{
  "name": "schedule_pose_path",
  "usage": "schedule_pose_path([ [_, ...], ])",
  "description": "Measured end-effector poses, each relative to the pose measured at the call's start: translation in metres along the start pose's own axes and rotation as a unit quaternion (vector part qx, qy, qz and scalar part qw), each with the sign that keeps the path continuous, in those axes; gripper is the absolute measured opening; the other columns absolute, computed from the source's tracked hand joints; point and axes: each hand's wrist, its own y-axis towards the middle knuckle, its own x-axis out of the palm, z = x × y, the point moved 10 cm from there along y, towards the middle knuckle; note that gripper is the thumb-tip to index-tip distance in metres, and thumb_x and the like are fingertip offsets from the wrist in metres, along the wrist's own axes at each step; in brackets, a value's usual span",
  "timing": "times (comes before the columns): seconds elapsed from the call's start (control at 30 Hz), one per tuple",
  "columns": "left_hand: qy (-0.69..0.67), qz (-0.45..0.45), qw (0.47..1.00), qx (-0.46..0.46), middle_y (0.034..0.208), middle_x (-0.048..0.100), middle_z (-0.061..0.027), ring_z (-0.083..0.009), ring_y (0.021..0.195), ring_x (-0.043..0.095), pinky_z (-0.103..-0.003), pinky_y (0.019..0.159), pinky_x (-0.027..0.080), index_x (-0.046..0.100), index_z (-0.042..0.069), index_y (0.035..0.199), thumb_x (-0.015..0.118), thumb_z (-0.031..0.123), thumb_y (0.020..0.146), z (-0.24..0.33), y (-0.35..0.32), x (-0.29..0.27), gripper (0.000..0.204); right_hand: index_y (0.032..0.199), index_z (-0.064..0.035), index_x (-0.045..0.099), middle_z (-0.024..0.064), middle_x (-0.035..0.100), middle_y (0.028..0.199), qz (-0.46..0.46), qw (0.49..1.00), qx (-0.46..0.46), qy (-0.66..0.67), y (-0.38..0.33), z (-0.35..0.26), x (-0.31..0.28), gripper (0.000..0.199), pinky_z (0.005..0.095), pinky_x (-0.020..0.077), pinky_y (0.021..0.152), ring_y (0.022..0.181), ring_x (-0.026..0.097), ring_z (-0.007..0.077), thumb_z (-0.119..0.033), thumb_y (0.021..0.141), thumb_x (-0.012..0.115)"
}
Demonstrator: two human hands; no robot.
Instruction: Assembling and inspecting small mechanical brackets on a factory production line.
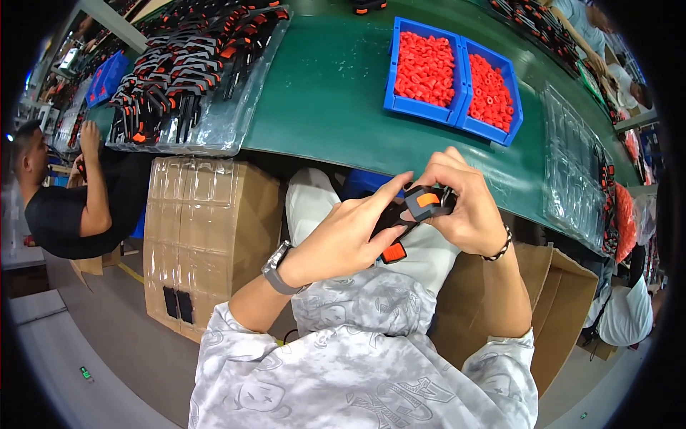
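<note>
Over my lap, just off the near edge of the table, both hands are on a black-and-orange tool that looks like a clamp point(427, 202). Its dark grey end with an orange patch points up, and a second orange patch shows lower down, below my fingers. My right hand point(464, 204) is curled round the upper end, thumb and forefinger pinching it. My left hand point(343, 239) holds the tool's black body from the left, thumb below and fingers stretched along the top. Part of the tool is hidden behind the fingers.
On the green table point(321, 93) stand two blue bins point(458, 93) of small red rings. A clear plastic tray point(236, 129) heaped with similar tools lies left, other clear trays point(572, 171) right. Cardboard boxes point(207, 229) flank my legs. A person point(78, 193) works at the left.
</note>
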Motion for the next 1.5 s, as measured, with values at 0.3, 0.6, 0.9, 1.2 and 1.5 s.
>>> schedule_pose_path([
  [0.3,0.021,-0.05,0.997,-0.047,0.107,0.069,-0.0235,-0.0309,0.082,0.07,-0.038,0.07,0.054,0.042,-0.004,0.144,0.062,0.002,0.089,-0.016,-0.004,0.009,0.059,0.098,-0.0037,0.067,0.003,0.061,0.085,0.02,0.998,0.039,0.045,-0.01,0.015,0.017,0.039,0.032,0.0416,0.072,0.075,0.044,0.0196,0.001,0.061,0.08],
  [0.6,-0.323,0.069,0.943,0.035,0.126,0.06,-0.0159,-0.0223,0.105,0.065,-0.034,0.092,0.054,0.044,-0.002,0.141,0.057,0.002,0.097,-0.013,0.001,-0.001,0.046,0.123,0.0013,0.06,0.0078,0.067,0.105,0.06,0.9,0.162,0.4,-0.041,0.047,0.035,0.059,0.0261,0.0406,0.076,0.084,0.051,0.0126,-0.003,0.069,0.084],
  [0.9,-0.404,0.127,0.905,0.029,0.128,0.061,-0.0155,-0.0276,0.119,0.059,-0.043,0.104,0.048,0.049,0.004,0.137,0.061,0.001,0.095,-0.032,-0.008,0.002,0.044,0.119,-0.002,0.065,0.006,0.068,0.104,0.107,0.906,0.174,0.37,-0.034,0.046,0.026,0.061,0.0251,0.0397,0.076,0.083,0.052,0.0129,-0.01,0.063,0.09],
  [1.2,-0.605,0.113,0.748,0.248,0.119,0.064,-0.0076,-0.0298,0.13,0.053,-0.061,0.116,0.033,0.056,0.016,0.128,0.069,0.016,0.095,-0.014,0.023,-0.049,0.036,0.111,-0.006,0.071,0.004,0.068,0.098,0.237,0.968,0.021,0.081,-0.035,-0.028,0.0,0.054,0.0275,0.0403,0.074,0.08,0.051,0.0155,-0.018,0.063,0.091],
  [1.5,-0.663,0.061,0.661,0.345,0.11,0.063,-0.0081,-0.0296,0.129,0.053,-0.063,0.115,0.035,0.057,0.013,0.123,0.069,0.022,0.095,-0.013,0.022,-0.054,0.032,0.116,-0.0062,0.07,0.0043,0.069,0.093,0.309,0.95,-0.045,0.005,-0.035,-0.056,-0.001,0.051,0.0283,0.0442,0.07,0.079,0.054,0.0171,-0.017,0.07,0.087],
])
